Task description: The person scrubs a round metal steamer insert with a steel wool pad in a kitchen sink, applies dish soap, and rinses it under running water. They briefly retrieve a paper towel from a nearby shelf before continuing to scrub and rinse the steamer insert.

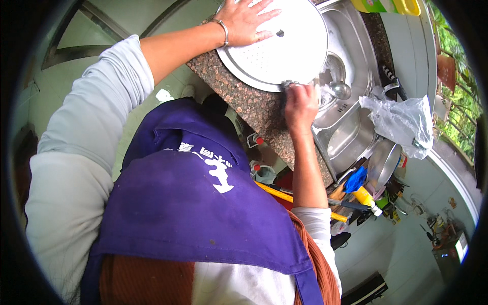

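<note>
A round, shiny metal disc with small perforations and a central hole (267,63) lies on the speckled stone counter (263,105), partly over the sink's edge. My left hand (244,23), with a bracelet at its wrist, rests flat on the disc with fingers spread. At the disc's near right rim, my right hand (303,105) is closed around a dark scouring pad (288,87), which touches the rim. Just beyond my right hand, a rounded metal piece (340,90) sits in the soapy stainless steel sink (356,49).
A clear plastic bag (400,122) lies beside the smaller sink basin (350,139). A metal pan (383,164), a blue cloth (355,179) and a yellow bottle (364,196) crowd the counter's right. Yellow-green packaging (389,5) stands behind the sink. Below the counter are containers with red caps (259,140).
</note>
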Demonstrator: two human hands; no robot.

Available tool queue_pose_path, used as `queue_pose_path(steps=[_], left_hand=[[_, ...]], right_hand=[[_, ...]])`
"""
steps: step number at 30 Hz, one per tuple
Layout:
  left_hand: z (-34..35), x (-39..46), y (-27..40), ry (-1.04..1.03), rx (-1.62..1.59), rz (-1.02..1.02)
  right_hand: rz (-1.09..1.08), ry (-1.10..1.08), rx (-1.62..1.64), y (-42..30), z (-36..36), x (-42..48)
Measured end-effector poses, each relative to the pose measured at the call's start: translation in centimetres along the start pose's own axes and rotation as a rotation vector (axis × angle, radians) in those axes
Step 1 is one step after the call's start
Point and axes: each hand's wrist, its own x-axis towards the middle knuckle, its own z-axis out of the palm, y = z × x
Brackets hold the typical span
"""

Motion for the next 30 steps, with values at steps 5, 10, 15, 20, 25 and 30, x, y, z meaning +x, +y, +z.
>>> queue_pose_path(steps=[5, 10, 15, 20, 25, 30], left_hand=[[0.1, 0.5, 0.4, -0.035, 0.033, -0.02], [0.6, 0.1, 0.4, -0.037, 0.089, 0.002], [0.0, -0.1, 0.4, -0.047, 0.071, 0.022], [-0.5, 0.3, 0.6, -0.122, 0.047, 0.058], [-0.3, -0.1, 0.3, -0.199, -0.03, 0.098], [0.1, -0.5, 0.3, -0.126, -0.01, 0.074]], right_hand=[[0.251, -0.066, 0.214, 1.4, -1.1, 0.1], [0.027, 0.03, -0.097, 1.7, -1.7, 1.6], [0.058, -0.103, -0.254, -1.3, -0.3, -0.2], [-0.104, -0.01, -0.076, -7.6, 2.3, -1.1], [-0.162, -0.062, 0.047, -8.6, 2.2, -1.3], [-0.134, -0.039, 0.002, -3.9, 0.3, -2.1]])
